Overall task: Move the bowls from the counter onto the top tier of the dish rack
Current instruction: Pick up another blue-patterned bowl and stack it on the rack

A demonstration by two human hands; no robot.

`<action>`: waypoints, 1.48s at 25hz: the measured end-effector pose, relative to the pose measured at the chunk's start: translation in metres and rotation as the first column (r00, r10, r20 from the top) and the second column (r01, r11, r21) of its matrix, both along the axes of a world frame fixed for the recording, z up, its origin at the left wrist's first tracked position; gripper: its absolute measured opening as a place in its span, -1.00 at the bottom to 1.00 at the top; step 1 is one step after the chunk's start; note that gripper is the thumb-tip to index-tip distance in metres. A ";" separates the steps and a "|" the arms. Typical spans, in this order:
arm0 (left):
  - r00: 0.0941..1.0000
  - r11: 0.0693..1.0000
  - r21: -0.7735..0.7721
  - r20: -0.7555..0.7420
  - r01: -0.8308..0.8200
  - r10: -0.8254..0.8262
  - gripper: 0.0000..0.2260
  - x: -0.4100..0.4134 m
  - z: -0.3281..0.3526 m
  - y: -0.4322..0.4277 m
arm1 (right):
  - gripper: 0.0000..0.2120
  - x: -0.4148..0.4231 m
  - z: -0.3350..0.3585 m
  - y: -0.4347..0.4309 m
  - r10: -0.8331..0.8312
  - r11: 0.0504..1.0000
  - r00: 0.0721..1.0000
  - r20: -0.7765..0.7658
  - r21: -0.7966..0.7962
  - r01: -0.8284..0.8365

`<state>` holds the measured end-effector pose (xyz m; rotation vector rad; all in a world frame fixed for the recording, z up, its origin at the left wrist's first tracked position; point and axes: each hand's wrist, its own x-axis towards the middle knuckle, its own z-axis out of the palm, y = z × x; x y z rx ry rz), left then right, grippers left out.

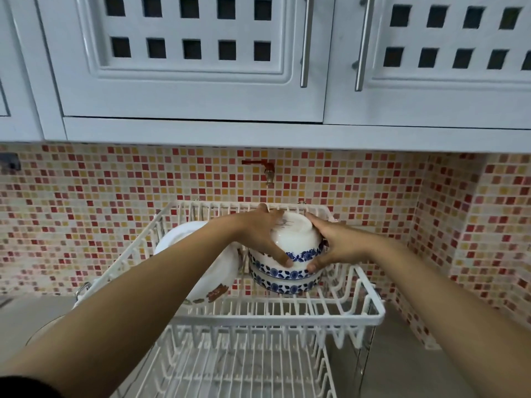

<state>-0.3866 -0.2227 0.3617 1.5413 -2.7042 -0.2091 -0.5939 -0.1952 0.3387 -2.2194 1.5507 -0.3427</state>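
A stack of white bowls (296, 239) with blue flower bands sits upside down at the back of the top tier of the white wire dish rack (370, 311). Three nested rims show, one below another. My left hand (263, 235) grips the left side of the uppermost bowl, thumb on its blue band. My right hand (334, 244) presses on the right side, thumb at the second rim. Both hands are closed around the stack.
White plates (212, 280) with a brown flower print stand on edge in the top tier, left of the bowls. The lower rack tier (230, 366) lies below. A red tap (265, 168) sticks out of the mosaic wall. White cabinets hang overhead.
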 end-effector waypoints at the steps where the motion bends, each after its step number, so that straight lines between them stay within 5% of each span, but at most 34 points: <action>1: 1.000 1.000 0.007 0.021 -0.004 0.004 0.00 -0.002 0.000 0.000 | 0.14 0.001 0.000 -0.002 -0.004 1.000 1.000 -0.013 0.010 0.004; 16: 0.985 0.996 0.067 0.169 -0.058 0.046 -0.02 -0.014 0.003 0.003 | 0.19 0.012 0.008 0.000 -0.136 0.987 0.963 -0.231 0.058 0.153; 21: 1.000 0.999 -0.036 0.009 0.024 -0.024 -0.19 0.013 0.021 0.018 | -0.02 0.031 0.030 0.016 -0.092 0.995 0.967 -0.239 0.001 0.095; 27: 0.969 0.951 -0.292 -0.247 -0.100 0.027 -0.57 0.106 0.044 0.028 | -0.30 0.124 0.046 0.018 0.016 0.955 0.993 -0.117 -0.293 -0.050; 32: 0.918 0.918 -0.222 -0.304 -0.328 0.254 -0.59 0.238 0.031 0.027 | -0.42 0.258 0.050 -0.007 0.101 0.930 0.988 -0.113 -0.343 -0.134; 37: 0.813 0.823 -0.124 -0.293 -0.555 0.504 -0.58 0.376 0.000 0.014 | -0.39 0.394 0.044 -0.027 0.123 0.965 0.979 -0.162 -0.211 -0.156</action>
